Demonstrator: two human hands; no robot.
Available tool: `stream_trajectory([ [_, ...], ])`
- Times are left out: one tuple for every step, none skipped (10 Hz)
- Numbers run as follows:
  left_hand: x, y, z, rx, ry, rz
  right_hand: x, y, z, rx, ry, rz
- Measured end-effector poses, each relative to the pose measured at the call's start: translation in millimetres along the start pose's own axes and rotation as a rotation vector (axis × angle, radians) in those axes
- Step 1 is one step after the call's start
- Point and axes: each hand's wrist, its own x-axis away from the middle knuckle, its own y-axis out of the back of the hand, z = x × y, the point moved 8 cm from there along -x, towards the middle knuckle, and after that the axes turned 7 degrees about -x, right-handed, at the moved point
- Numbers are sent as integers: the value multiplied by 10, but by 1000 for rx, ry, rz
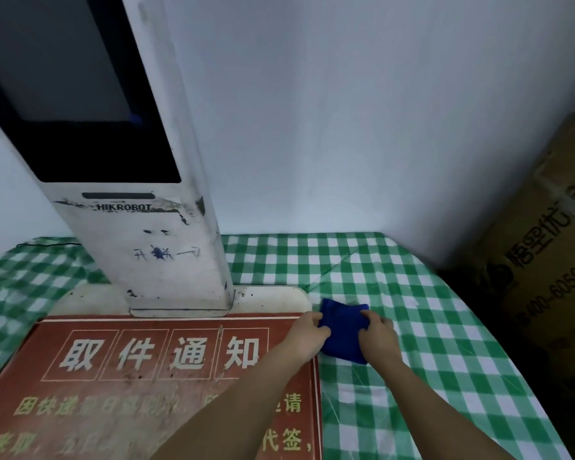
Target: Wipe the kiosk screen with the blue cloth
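A folded blue cloth (342, 330) lies on the green checked tablecloth (429, 327), just right of the kiosk's base plate. My left hand (307, 333) grips its left edge and my right hand (377, 332) grips its right edge. The white kiosk (166, 247) stands at the left, marked HIKROBOT. Its dark screen (67, 81) is tilted, high above both hands and to their left.
A red notice board with pale characters (160, 376) lies in front of the kiosk base. A pale wall (346, 111) rises behind the table. A brown cardboard box (545, 260) stands past the table's right edge. A thin black cable (47, 244) runs behind the kiosk.
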Motion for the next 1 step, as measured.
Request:
stream_trajectory([
  [200, 263, 7, -26, 19, -103, 93, 24, 171, 20, 29, 5],
])
